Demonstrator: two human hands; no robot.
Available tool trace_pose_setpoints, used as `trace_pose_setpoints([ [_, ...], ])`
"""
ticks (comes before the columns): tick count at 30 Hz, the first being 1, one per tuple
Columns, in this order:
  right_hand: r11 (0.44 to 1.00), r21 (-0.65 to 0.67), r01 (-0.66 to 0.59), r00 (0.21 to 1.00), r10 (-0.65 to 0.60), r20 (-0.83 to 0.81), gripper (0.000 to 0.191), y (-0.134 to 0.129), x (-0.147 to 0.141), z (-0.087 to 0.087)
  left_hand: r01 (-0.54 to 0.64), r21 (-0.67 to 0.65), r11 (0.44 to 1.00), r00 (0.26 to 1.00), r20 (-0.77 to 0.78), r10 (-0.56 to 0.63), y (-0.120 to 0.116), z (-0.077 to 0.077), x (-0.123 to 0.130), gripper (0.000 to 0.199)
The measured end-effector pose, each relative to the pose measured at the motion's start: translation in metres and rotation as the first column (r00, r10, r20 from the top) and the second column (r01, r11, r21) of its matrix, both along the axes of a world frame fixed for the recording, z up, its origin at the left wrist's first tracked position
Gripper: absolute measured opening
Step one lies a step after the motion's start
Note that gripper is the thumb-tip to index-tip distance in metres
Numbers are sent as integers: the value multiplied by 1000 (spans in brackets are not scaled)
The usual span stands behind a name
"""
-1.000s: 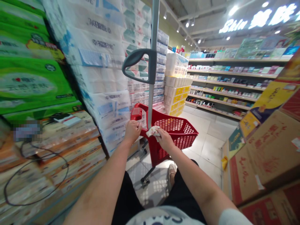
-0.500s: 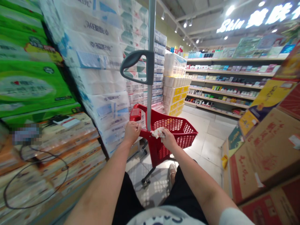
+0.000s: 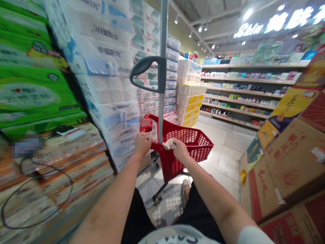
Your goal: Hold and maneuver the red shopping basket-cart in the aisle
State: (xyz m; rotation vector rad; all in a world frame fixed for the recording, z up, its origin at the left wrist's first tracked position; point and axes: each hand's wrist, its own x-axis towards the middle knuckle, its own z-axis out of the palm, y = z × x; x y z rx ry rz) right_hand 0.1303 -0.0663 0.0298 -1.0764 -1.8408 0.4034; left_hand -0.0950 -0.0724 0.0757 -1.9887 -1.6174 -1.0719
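Observation:
A red plastic shopping cart (image 3: 175, 166) with a perforated basket stands right in front of my legs. My left hand (image 3: 142, 144) is closed round the cart's red rim, just below its red handle (image 3: 146, 124). In my right hand (image 3: 180, 150) is a crumpled whitish cloth or tissue (image 3: 169, 144), pinched between the fingers and lying against the rim near the pole. From the cart rises a grey metal pole (image 3: 161, 115), and a dark grey loop handle (image 3: 144, 73) sticks out from it to the left.
Stacked toilet-paper packs (image 3: 111, 81) and green tissue packs (image 3: 27, 91) line the left side. A black cable (image 3: 38, 225) loops over low stacked packs. Cardboard boxes (image 3: 291, 162) rise at the right. Stocked shelves (image 3: 243, 89) stand beyond the tiled floor (image 3: 215, 142).
The crumpled cloth or tissue and my right hand have shifted very slightly left along the rim, and the hand covers more of it. My left hand stays on the rim.

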Motion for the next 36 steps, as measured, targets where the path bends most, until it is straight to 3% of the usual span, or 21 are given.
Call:
trace_pose_setpoints([
  [3,999,39,-32,999,33,-32,36,-2,-4,0,11,0,1000,1000,-10,-11,-1,2,-1,42],
  [9,995,10,-97,988,97,-123,36,1,17,-14,6,26,1000,999,-37,-6,-2,1,-2,43],
  [14,999,-31,-30,996,27,-81,33,0,4,-4,-26,34,999,999,-38,27,1,-2,0,42],
  [18,995,40,-92,995,93,-28,42,-7,-15,7,-11,18,1000,1000,-27,11,2,-4,1,42],
  [23,989,45,-137,989,140,-52,44,-5,-3,-4,21,-3,1000,1000,-8,-21,1,-3,-2,42],
  [27,996,20,-83,993,84,-87,42,3,21,-20,25,-1,1000,1000,-4,-25,1,-3,-2,42],
  [31,999,1,43,999,-43,-24,40,4,21,-19,3,13,1000,1000,8,-3,2,-5,0,40],
  [36,1000,24,-5,998,4,65,76,-6,-3,-6,-2,0,1000,1000,2,2,2,-5,-2,41],
])
